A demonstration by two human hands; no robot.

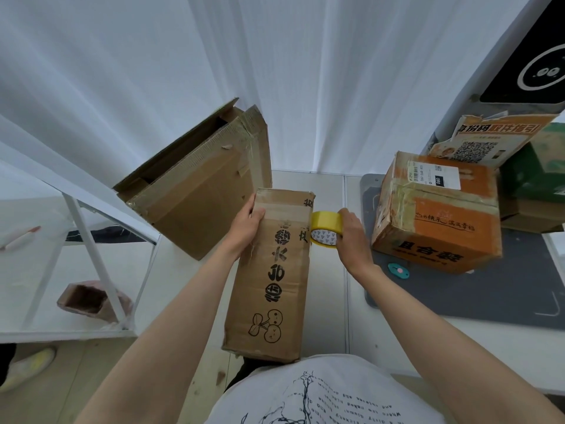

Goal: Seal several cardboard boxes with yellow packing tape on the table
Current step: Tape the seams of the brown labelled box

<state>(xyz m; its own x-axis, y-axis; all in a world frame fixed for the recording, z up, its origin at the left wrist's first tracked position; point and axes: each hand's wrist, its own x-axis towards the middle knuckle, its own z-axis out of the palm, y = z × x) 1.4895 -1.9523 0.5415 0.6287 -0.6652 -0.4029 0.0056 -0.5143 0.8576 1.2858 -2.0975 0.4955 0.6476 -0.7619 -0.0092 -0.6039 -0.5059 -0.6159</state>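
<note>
A long brown cardboard box (275, 270) with black printed characters and a cherry drawing lies lengthwise on the white table (327, 301) in front of me. My left hand (246, 223) rests on its far left edge, thumb on the top face. My right hand (351, 234) grips a roll of yellow packing tape (324, 229), held against the box's right side near the far end. A larger brown box (201, 191) with open flaps leans at the back left. An orange box (437, 215) with a shipping label sits at the right.
A grey mat (477, 292) lies under the orange box, with a small teal disc (398, 270) on it. A green box (538, 175) and an orange printed card (489, 142) stand at the far right. White curtains hang behind. A white frame and a pink container (88, 298) are at the left.
</note>
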